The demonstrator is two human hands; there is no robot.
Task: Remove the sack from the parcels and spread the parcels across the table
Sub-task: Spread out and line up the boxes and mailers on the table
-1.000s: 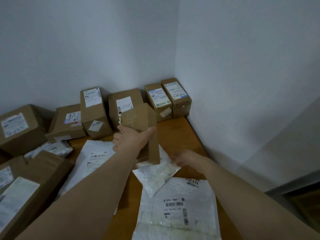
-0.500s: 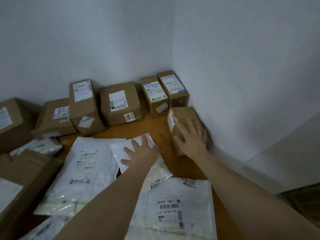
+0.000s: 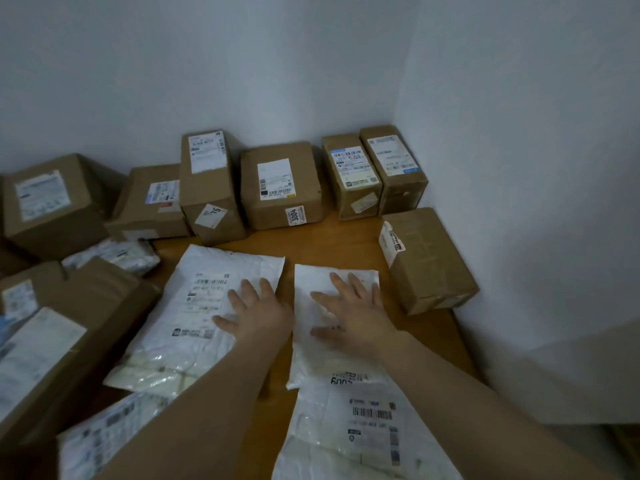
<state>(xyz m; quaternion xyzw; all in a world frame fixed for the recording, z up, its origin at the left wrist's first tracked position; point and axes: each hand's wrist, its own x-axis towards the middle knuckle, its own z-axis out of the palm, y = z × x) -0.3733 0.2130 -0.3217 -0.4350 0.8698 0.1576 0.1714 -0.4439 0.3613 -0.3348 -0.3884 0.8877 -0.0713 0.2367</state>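
Observation:
Parcels lie spread over a wooden table (image 3: 332, 244) in a room corner. My left hand (image 3: 258, 311) rests flat, fingers straight, on a large white mailer bag (image 3: 204, 306). My right hand (image 3: 353, 308) lies flat on a smaller white mailer (image 3: 329, 341) beside it. A brown box (image 3: 429, 258) lies against the right wall, apart from my right hand. Another white mailer (image 3: 353, 431) lies nearer me, under my right forearm. No sack is in view.
Several labelled cardboard boxes line the back wall, among them one marked 3004 (image 3: 280, 185) and a pair in the corner (image 3: 375, 171). Larger boxes (image 3: 52, 337) and a small white bag (image 3: 114, 254) crowd the left. White walls close the back and right.
My right hand left the brown box by the right wall and came down on the smaller white mailer. My left hand shifted from that mailer onto the large white one.

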